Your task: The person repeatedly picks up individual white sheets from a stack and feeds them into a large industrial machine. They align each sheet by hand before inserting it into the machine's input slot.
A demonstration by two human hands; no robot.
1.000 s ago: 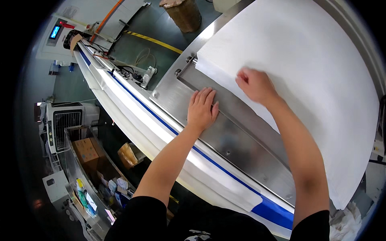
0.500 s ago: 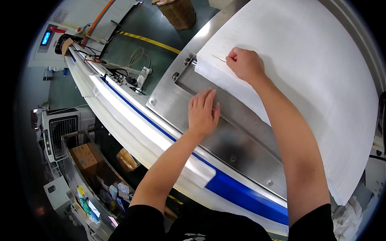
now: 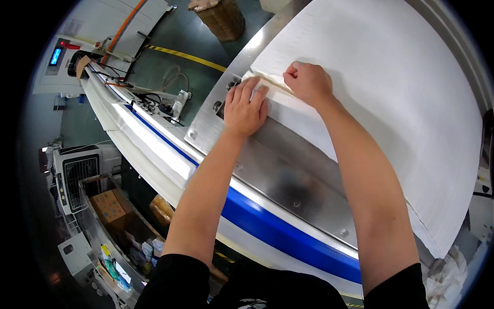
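A large stack of white sheets (image 3: 381, 103) lies on a steel surface, its near edge facing me. My right hand (image 3: 309, 83) rests on top of the stack close to that edge, fingers curled in with thumb against them; whatever they may pinch is hidden. My left hand (image 3: 247, 109) lies against the stack's left corner, fingers stretched and slightly apart, with fingertips on the edge. Between my hands the sheets part a little, showing a narrow cream-coloured strip (image 3: 277, 86). Under my left forearm is the bare steel plate (image 3: 272, 177) with a recessed channel.
A long white rail with a blue strip (image 3: 267, 226) runs along the steel table's near side. Metal knobs (image 3: 217, 106) sit by the stack's corner. Beyond are a brown drum-shaped container (image 3: 221, 21), a cart holding a cardboard box (image 3: 108, 208), and an air cooler (image 3: 82, 175).
My left hand has moved up and left from over the steel plate onto the stack's corner. The right hand stays curled at the edge, and the sheets there have parted more.
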